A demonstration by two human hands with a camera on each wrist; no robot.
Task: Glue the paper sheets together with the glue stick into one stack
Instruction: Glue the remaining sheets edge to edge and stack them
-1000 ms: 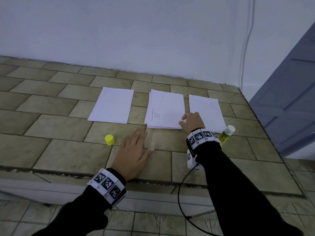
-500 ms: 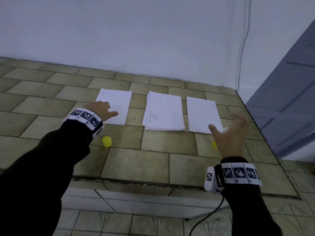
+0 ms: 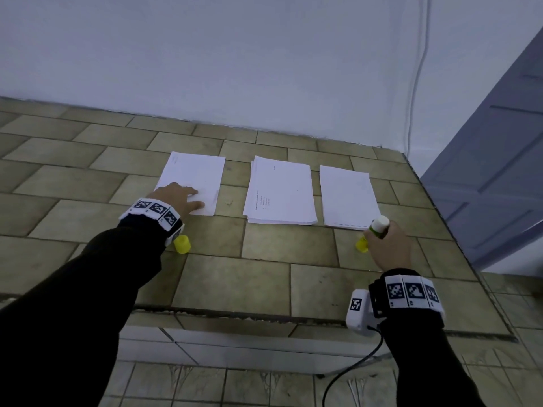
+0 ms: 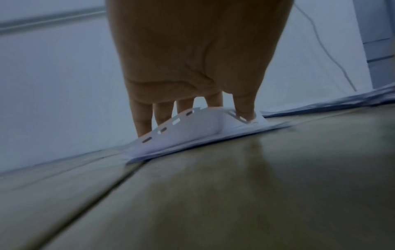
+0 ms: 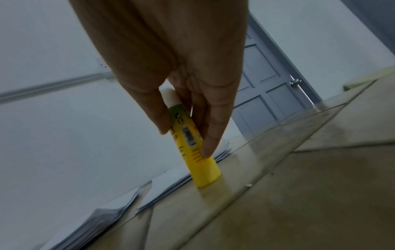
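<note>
My left hand (image 3: pixel 176 195) rests on the near edge of the left sheet (image 3: pixel 194 177), thumb and fingers (image 4: pixel 143 121) pinching the top sheet so its punched edge (image 4: pixel 177 121) bows up off the pile; my right hand (image 3: pixel 388 248) grips the glue stick (image 5: pixel 192 140), fingers curled round the barrel, its yellow base standing on the table (image 3: pixel 264 277) just beside the right sheet (image 3: pixel 346 195); the white end points up. The middle stack (image 3: pixel 279 192) lies between the two; a yellow cap (image 3: pixel 182 243) sits near my left wrist. Judgement: lift only one sheet, checking none clings beneath; keep the stick upright; glue before laying the sheet squarely on the stack.
</note>
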